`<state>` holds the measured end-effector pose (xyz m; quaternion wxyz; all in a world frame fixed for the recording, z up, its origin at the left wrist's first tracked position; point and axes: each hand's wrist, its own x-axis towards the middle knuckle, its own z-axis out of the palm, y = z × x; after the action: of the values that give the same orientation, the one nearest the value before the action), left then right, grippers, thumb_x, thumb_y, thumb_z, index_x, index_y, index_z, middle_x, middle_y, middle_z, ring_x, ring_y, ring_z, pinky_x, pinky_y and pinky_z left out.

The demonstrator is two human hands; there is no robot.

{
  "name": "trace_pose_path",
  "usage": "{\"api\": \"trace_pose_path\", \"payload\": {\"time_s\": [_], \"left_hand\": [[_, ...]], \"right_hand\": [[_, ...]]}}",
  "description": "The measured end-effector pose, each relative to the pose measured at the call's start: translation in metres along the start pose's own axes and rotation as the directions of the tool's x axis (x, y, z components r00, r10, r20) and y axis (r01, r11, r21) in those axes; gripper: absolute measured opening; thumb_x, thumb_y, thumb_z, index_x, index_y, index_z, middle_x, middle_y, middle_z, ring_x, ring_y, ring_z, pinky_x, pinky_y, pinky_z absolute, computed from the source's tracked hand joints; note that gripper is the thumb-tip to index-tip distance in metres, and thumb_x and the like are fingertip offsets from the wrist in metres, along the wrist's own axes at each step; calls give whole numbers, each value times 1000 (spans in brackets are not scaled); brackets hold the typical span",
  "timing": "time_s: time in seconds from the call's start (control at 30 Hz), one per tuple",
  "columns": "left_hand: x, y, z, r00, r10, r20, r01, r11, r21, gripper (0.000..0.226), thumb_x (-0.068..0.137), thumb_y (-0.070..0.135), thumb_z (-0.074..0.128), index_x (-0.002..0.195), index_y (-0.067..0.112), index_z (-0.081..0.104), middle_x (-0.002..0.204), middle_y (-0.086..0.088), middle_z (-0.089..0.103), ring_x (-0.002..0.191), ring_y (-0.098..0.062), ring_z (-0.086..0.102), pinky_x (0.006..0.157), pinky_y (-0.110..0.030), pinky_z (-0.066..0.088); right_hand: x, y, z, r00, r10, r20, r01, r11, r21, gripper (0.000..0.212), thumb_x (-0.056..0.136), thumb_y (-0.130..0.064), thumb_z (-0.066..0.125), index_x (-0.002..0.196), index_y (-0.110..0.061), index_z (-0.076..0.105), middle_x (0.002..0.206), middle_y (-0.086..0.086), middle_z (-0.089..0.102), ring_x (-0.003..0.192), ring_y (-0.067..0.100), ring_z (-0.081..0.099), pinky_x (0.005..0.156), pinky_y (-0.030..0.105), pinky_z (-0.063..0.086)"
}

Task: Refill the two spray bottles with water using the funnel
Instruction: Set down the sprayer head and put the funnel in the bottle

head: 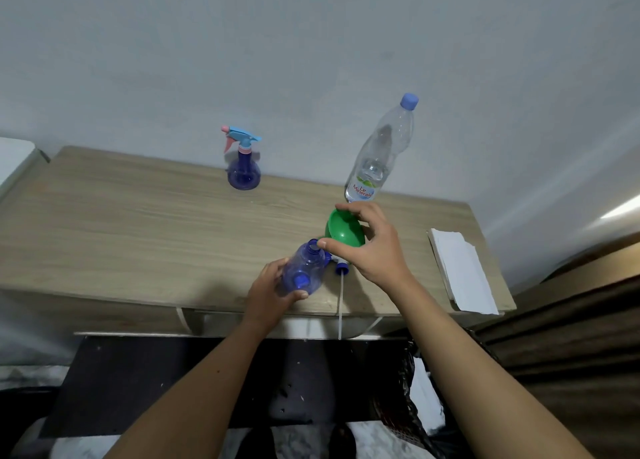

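Left hand (273, 290) grips the open spray bottle (304, 268) above the counter (138, 223); right hand (370, 247) clutches the green funnel (341, 231) beside its neck.

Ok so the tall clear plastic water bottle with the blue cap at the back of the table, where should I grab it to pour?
Grip the tall clear plastic water bottle around its body just above the label, coming from the front right with the right hand once it lets go of the green funnel. It stands upright and capped, its near side is unobstructed, and the wall sits close behind it.
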<state>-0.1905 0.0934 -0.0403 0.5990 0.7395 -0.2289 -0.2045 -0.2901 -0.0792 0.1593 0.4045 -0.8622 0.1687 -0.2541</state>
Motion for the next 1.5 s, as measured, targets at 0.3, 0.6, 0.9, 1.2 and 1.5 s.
{"api": "trace_pose_path", "payload": {"time_s": [0.3,0.6,0.9,1.2,1.5], "left_hand": [[2,-6,1,1000,27,-1,-27,1000,-7,79,58,40,95,126,54,56,131,6,68,119,-15,69,103,-52,56],[3,-6,1,998,62,-4,-62,998,4,75,59,42,92,122,56,55,128,3,69,118,-17,68,100,-51,56],[4,-10,3,999,43,-12,-43,999,-5,80,59,43,95,128,42,56,130,0,68,119,-18,69,101,-53,57],[3,-10,3,1000,9,-1,-9,1000,-15,84,60,48,95,132,34,55,131,-1,68,120,-19,69,100,-51,58],[2,-8,3,1000,11,10,-11,1000,-18,83,60,44,96,133,35,56,134,-1,67,122,-18,68,103,-50,57]], "right_hand": [[10,-2,11,991,-88,104,95,993,-71,64,63,-38,101,119,-22,74,120,-5,65,114,10,64,97,35,55],[17,-2,22,969,-106,222,132,986,-106,71,60,-50,99,122,-23,76,120,-2,64,115,7,62,103,24,47],[14,-1,23,978,-97,187,110,992,-62,65,67,-51,94,122,-22,75,122,-2,63,118,8,62,101,31,52],[10,1,21,987,-85,140,90,995,-36,61,70,-48,92,120,-21,74,123,-2,62,119,10,62,97,35,55],[8,9,10,994,-27,103,25,1000,17,46,76,-34,94,116,-24,74,122,-7,65,102,12,67,81,23,55]]}}
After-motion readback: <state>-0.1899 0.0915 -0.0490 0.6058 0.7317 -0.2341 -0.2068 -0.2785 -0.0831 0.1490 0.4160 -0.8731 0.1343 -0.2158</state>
